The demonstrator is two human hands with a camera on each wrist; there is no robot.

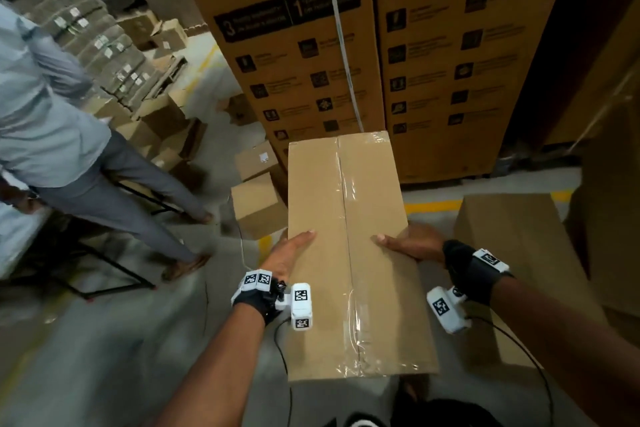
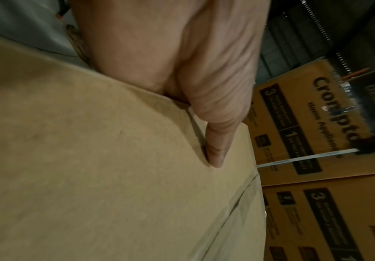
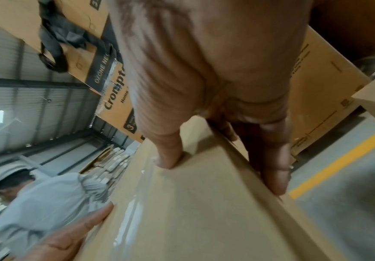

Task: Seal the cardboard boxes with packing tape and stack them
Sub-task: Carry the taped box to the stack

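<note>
Item 1, nearest the head camera: left hand (image 1: 289, 253) and right hand (image 1: 410, 243), each wearing a wrist-mounted camera with coded markers. Both grasp the sealed box (image 1: 349, 253) at its long sides, about midway along. Each thumb lies flat on the top face; the left wrist view shows the left thumb (image 2: 215, 146) pressed on the cardboard, and the right wrist view shows the right fingers (image 3: 273, 176) wrapped down the side wall. Left fingers are hidden below the box. Judged purpose: an opposed two-sided grip steadies a long, light load during carrying.

Item 2: sealed box, plain brown, held clear of the floor in front of the person's body, its far end just short of the printed cartons (image 1: 301, 45). Clear packing tape (image 1: 346, 191) runs along the centre seam and wraps over both ends. Judged status: sealing finished for this box; stacking pending.

Item 3: plain box (image 1: 512, 253), right of the sealed box, lower, standing on the floor; a likely base for stacking.

Item 4: printed cartons, tall, beyond the sealed box; a white strap (image 1: 341, 38) hangs down the front.

Item 5: small boxes (image 1: 258, 204), left of the sealed box, on the floor.

Item 6: second person (image 1: 52, 114), far left of the sealed box, standing, turned away.
</note>
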